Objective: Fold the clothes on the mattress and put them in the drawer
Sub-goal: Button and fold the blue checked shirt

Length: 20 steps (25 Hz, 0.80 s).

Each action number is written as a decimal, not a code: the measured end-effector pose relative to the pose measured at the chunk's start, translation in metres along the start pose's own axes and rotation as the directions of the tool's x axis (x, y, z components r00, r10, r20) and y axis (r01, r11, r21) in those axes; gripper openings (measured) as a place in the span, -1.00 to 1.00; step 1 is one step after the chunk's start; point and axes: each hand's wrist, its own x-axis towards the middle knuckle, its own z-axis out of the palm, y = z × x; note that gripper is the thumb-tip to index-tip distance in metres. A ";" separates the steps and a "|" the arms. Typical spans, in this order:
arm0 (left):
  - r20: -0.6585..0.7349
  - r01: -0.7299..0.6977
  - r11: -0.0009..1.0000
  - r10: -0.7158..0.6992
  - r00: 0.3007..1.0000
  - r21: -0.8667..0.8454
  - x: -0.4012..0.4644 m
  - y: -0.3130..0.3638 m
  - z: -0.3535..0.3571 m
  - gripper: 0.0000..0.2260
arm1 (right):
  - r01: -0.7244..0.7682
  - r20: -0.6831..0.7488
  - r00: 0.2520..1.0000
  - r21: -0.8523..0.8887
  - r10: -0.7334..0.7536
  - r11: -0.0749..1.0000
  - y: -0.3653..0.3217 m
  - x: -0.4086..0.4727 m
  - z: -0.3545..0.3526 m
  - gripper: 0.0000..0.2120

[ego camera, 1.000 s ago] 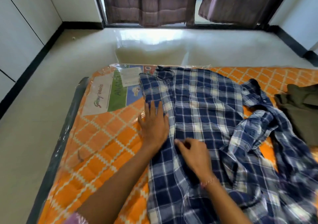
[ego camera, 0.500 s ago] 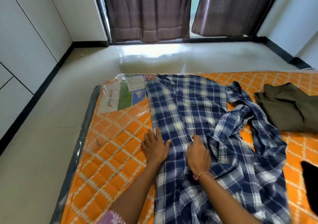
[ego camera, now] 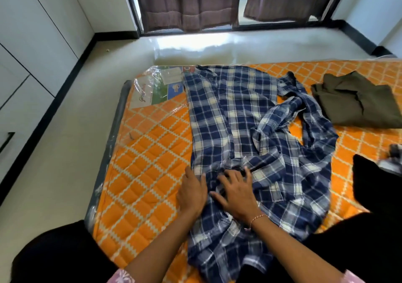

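While both hands press flat, fingers spread, on a blue plaid shirt [ego camera: 235, 117], the garment lies across an orange quilted mattress [ego camera: 148, 152]; the left hand [ego camera: 191, 192] rests at the shirt's left edge, the right hand [ego camera: 236, 193] just beside it on bunched fabric; an olive garment [ego camera: 356, 102] lies well apart; writing on the maker's label [ego camera: 156, 91], under plastic wrap, is too blurred to read.

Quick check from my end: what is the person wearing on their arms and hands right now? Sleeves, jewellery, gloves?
No gloves: both the left hand and right hand are bare, as are the forearms. A thin beaded bracelet, pinkish, circles the right wrist. Short pink sleeves with a white floral print show at the bottom edge on both arms.
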 end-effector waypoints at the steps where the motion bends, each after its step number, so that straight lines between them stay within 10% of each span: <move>1: 0.036 -0.027 1.000 0.026 0.999 0.010 -0.011 -0.005 0.002 -0.45 | 0.016 0.064 0.998 -0.029 -0.014 0.999 -0.004 -0.007 -0.001 -0.56; 6: 0.086 0.007 0.999 -0.011 0.996 0.052 -0.025 -0.023 -0.016 -0.41 | -0.317 0.290 0.912 0.044 0.291 0.947 -0.004 -0.021 -0.008 -0.39; 9: -0.057 -0.193 0.907 0.230 0.971 0.375 -0.025 -0.016 -0.006 -0.25 | -0.372 0.134 0.928 0.246 0.349 0.895 -0.001 -0.034 -0.019 -0.35; 12: 0.161 -0.485 0.783 0.460 0.873 0.389 -0.034 0.004 0.024 -0.27 | -0.484 -0.034 0.835 0.427 0.549 0.764 0.021 -0.019 -0.036 -0.48; 17: 0.170 -0.468 0.766 0.440 0.882 0.441 -0.032 0.000 0.048 -0.20 | -0.726 0.346 0.390 0.685 0.853 0.054 0.084 0.022 -0.054 -0.73; 20: -0.029 -0.561 0.731 0.618 0.785 0.389 -0.031 0.024 0.045 -0.34 | -0.640 0.645 0.434 0.712 0.629 -0.289 0.100 0.032 -0.058 -0.82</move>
